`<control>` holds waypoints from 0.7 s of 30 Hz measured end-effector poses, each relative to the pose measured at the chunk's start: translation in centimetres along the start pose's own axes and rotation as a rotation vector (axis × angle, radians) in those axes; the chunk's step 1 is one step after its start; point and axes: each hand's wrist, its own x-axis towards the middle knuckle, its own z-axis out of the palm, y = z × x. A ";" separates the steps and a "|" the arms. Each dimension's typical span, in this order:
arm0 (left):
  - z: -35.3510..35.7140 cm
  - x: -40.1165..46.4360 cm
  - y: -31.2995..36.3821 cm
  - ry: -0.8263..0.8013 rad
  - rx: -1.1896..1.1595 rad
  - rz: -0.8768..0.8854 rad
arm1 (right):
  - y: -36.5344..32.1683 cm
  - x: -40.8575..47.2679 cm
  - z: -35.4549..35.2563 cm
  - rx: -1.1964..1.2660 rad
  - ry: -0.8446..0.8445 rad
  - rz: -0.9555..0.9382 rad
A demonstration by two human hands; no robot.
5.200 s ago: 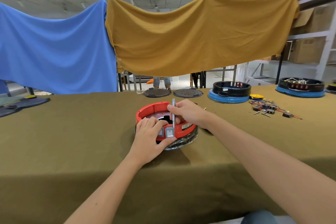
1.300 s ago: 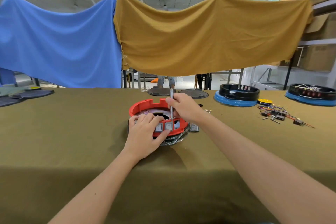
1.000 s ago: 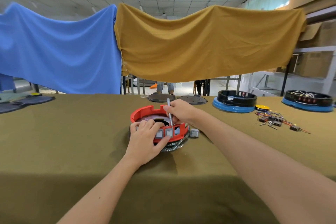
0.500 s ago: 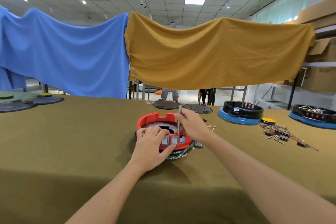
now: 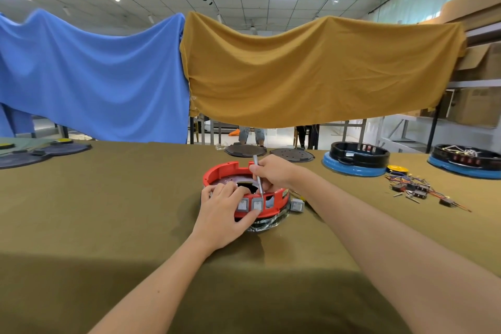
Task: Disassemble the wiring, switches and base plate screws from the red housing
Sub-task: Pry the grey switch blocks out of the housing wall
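Observation:
The round red housing (image 5: 221,171) sits mid-table on a dark base plate (image 5: 267,224). Two grey rocker switches (image 5: 249,205) stand in its near wall, with an empty slot to their right. My left hand (image 5: 225,210) grips the near wall, fingers over the rim and thumb under the switches. My right hand (image 5: 273,173) pinches a thin grey tool (image 5: 258,175) whose tip points down behind the right switch. A loose grey switch (image 5: 296,205) lies on the cloth right of the housing.
Olive cloth covers the table (image 5: 108,211). Two black-and-blue housings (image 5: 356,161) (image 5: 466,161) stand at far right, with a yellow disc (image 5: 397,169) and a heap of wires and switches (image 5: 417,190). Dark round plates (image 5: 268,152) lie behind; more plates (image 5: 40,152) far left.
The camera has tilted up and shifted. Since the oldest frame one switch has come out and lies right of the housing. My hands stay on the housing, the tool now behind the right switch.

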 end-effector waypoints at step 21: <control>-0.2 0.0 0.2 0.009 -0.007 0.001 | 0.5 -0.7 0.4 0.059 0.064 -0.009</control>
